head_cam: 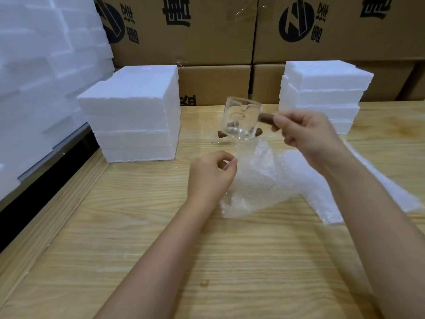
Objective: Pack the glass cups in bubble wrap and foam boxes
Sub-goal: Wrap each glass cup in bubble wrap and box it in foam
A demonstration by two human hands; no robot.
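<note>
The right hand (305,134) grips the brown handle (266,118) of a clear glass cup (241,118), holding it tilted in the air above the wooden table (161,226). Below it, the left hand (209,173), fingers curled, pinches the raised edge of a bubble wrap sheet (264,180) lying on the table. White foam boxes (133,111) stand stacked to either side, in front of printed cardboard cartons (207,31).

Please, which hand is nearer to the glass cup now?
Right. The right hand holds the glass cup by its brown handle; the left hand is lower, apart from it, pinching the bubble wrap.
</note>
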